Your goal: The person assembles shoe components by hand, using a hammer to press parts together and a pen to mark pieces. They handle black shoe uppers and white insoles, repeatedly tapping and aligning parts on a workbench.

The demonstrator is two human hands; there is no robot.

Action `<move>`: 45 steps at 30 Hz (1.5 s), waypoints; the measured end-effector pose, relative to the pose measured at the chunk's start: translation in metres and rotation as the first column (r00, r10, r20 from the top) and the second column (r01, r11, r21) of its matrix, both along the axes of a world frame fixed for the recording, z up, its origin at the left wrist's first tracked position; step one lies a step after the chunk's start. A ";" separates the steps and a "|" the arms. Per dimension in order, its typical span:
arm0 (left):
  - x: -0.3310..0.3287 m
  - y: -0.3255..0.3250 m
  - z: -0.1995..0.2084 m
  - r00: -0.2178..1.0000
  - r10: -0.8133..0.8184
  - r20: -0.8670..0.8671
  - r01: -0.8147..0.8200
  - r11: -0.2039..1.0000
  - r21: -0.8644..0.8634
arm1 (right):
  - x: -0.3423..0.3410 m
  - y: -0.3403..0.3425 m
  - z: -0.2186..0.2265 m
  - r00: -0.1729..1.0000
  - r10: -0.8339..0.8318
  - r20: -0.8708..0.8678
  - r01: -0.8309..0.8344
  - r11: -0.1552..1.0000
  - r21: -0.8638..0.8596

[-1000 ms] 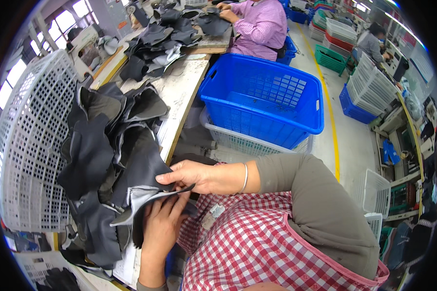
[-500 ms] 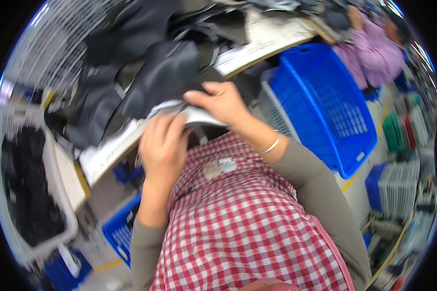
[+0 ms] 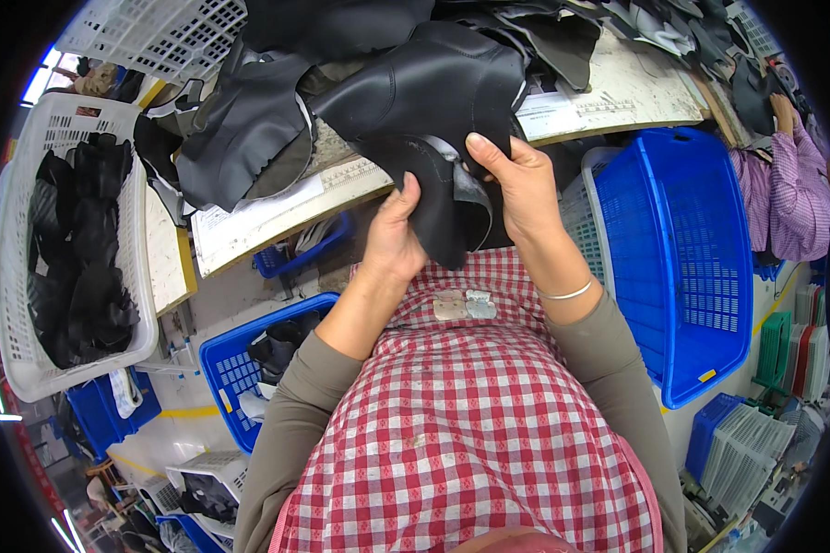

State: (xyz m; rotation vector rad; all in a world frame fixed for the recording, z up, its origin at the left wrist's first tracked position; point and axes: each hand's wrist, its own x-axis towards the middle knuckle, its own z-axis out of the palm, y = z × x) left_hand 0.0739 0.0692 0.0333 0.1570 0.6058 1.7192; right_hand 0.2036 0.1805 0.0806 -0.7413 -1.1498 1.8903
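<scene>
Between my two hands hangs a black leather boot upper (image 3: 424, 88), with stitched seams and a pale lining showing where it folds. My left hand (image 3: 394, 238) grips its lower left edge, thumb on top. On the other side my right hand (image 3: 526, 189) pinches the edge beside the fold, thumb up; its other fingers are partly behind the leather. The piece's lower part droops past the table's front edge, in front of my checked apron. More black leather uppers (image 3: 244, 134) lie to its left on the white worktable (image 3: 277, 217).
A white basket (image 3: 146, 267) of black pieces stands at the left. A large blue crate (image 3: 664, 276) is at the right, next to a pale basket (image 3: 592, 217). Another blue crate (image 3: 226, 359) sits below the table. A person in a purple top (image 3: 800, 194) works at the far right.
The leather now hangs lower over the table edge, its fold in clear sight. My hands have moved apart, thumbs up. The whole view has shifted and is sharper.
</scene>
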 end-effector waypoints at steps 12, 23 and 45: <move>-0.059 -0.025 0.053 0.411 -0.167 -0.896 -0.004 0.983 -0.185 | 0.008 0.022 0.040 0.926 0.182 0.329 -0.240 0.960 0.144; -0.078 -0.117 0.043 0.681 -0.481 -0.552 0.328 0.875 -0.357 | 0.060 -0.017 0.064 0.862 -0.118 0.493 -0.446 -0.638 0.627; -0.036 -0.077 0.026 0.306 -0.302 -0.903 0.078 0.953 -0.292 | 0.044 -0.030 -0.001 0.806 -0.149 0.573 -0.583 -0.363 0.726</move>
